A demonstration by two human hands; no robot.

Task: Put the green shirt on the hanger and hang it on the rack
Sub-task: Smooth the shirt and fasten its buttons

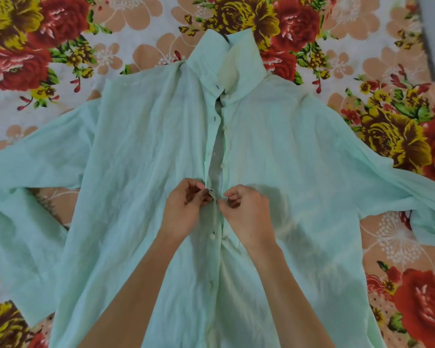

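Hands (186, 207) pinching green shirt (141, 156), floral bedsheet (377, 61)

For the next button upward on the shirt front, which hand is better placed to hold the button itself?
Right hand, probably. The buttons sit on the placket edge on its side of the green shirt, while the left hand pinches the buttonhole edge.

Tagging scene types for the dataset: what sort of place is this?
Most likely a bedroom at home, on a bed. The green shirt lies spread flat on a floral sheet that fills the view, and both hands, left hand and right hand, work its button placket. No hanger or rack shows.
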